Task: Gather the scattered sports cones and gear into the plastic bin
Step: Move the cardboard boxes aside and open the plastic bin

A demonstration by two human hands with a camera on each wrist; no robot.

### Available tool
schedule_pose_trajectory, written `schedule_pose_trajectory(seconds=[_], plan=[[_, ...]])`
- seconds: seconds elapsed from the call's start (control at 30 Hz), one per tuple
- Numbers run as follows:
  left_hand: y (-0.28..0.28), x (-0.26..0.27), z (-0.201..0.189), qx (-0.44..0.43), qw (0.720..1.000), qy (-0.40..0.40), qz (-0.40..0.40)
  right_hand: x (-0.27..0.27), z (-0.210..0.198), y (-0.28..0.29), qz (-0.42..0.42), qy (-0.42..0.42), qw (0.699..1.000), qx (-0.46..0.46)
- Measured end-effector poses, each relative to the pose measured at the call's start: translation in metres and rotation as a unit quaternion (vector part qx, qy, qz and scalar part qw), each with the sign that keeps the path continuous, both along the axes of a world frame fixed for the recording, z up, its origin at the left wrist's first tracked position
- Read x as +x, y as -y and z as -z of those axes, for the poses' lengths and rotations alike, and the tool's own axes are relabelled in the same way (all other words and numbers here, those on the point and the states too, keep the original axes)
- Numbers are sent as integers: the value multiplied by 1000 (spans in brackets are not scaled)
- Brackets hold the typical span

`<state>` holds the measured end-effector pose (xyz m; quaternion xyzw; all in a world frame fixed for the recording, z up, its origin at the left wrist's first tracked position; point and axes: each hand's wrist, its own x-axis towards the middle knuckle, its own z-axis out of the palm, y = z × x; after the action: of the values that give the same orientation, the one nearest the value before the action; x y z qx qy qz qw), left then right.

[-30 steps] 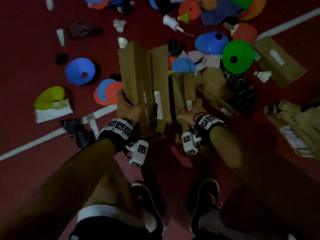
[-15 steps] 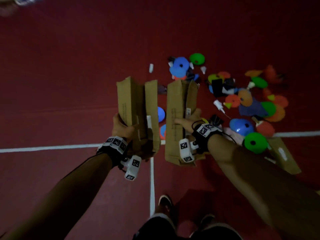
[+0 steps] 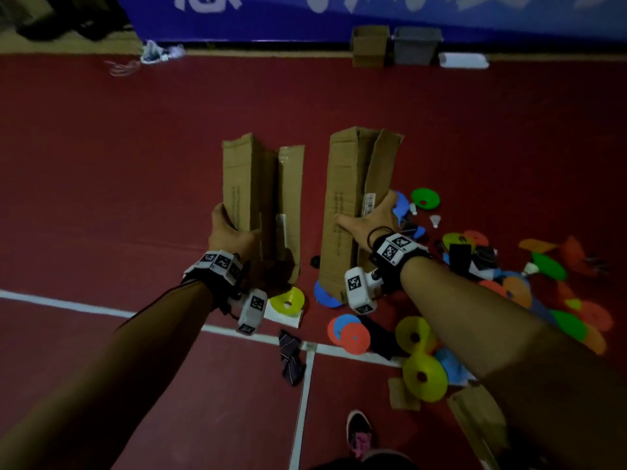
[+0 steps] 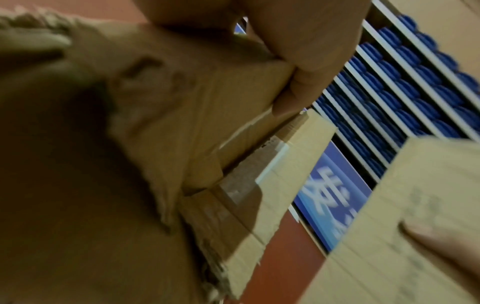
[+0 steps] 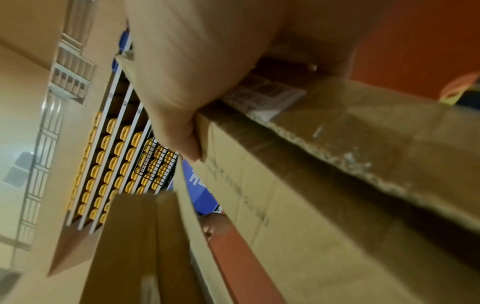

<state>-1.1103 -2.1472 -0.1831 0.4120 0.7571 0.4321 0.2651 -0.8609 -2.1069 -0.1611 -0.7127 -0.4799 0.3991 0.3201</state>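
The left hand grips a flattened cardboard box; the right hand clamps a second cardboard box, both held above the red floor. Scattered cones lie by the floor's right edge; the grey plastic bin stands at its far edge.

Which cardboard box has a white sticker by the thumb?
The cardboard box in the right hand; its barcode sticker sits beside the thumb. The left hand's box shows none there.

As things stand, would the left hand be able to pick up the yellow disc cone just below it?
Probably not yet: the left hand grips a flattened cardboard box, leaving no fingers free for the yellow disc cone.
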Motion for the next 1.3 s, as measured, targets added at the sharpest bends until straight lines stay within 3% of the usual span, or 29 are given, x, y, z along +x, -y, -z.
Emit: schedule_pose_trajectory(seconds=[0.27,0.47,0.6,0.77,0.87,1.1,1.3], plan=[[-55,-75,-22,23,995,15,-101,-75,-12,-113,-70,-74,994,-35],[-105,-164,-2,37,985,36,-162,-178,-9,-188,-126,-55,990,-40],[-163,-240,0,58,986,57,-146,-273,-12,-233,-183,-6,983,7],[-272,-344,-35,64,991,72,-92,-361,-37,-315,-128,23,991,27],[-338,-369,-48,52,993,90,-57,-372,-43,-365,-80,29,996,16],[-494,-350,-26,23,991,129,30,-355,-27,-483,19,-4,999,-40],[-679,-330,2,1,988,142,64,-340,8,-647,72,-42,994,-68]])
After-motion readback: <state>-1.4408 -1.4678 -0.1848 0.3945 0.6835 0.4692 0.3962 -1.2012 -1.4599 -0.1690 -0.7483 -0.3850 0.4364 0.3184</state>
